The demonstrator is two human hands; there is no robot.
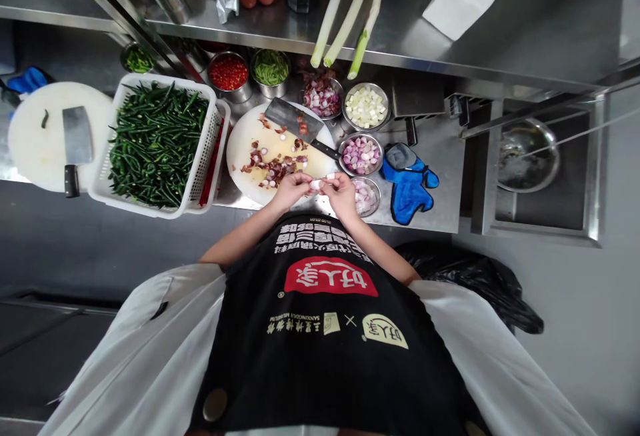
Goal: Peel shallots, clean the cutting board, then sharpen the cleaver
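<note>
Near the front edge of the round cutting board point(240, 156), my left hand point(290, 191) and my right hand point(342, 196) meet with fingers pinched on a small pale shallot point(315, 185). Reddish-brown shallot skins point(275, 168) and cut ends lie scattered over the board. A cleaver point(293, 118) rests across its far side, its black handle pointing right. Just beyond my right hand stands a metal bowl of pink shallots point(361, 155). Beside that hand is another bowl of paler shallots point(367, 197), partly covered by it. Unpeeled shallots point(321, 99) fill a bowl behind the board.
Left of the board stands a white basket of green chillies point(156, 146); farther left, a second cleaver point(77, 136) lies on another board. Bowls of red chillies point(229, 73) and chopped white scallion point(367, 107) line the back. Blue gloves point(410, 189) lie right. A shelf point(280, 39) overhangs the counter.
</note>
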